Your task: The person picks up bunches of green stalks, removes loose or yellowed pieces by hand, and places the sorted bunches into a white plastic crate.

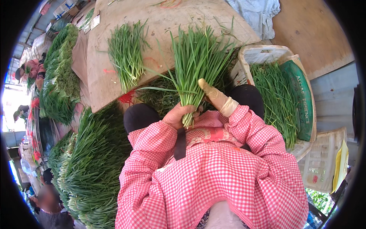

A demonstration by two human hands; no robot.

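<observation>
A bunch of green chives (194,65) stands upright in front of me, its pale stem ends pointing down toward my lap. Around those lower stems my left hand (179,115) is closed, bare-skinned. My right hand (216,94), in a pale glove, rests against the right side of the bunch with the thumb raised along the leaves; its other fingers are hidden behind. One long leaf sticks out to the left. On the wooden board (101,82) ahead lies a second, smaller bunch of chives (127,55), stems toward me.
A white plastic crate (263,50) at my right holds more chives and a green printed sack (299,99). To my left rises a large heap of chives (95,164). Other people (51,206) are at the far left. Loose leaves lie under the board's edge.
</observation>
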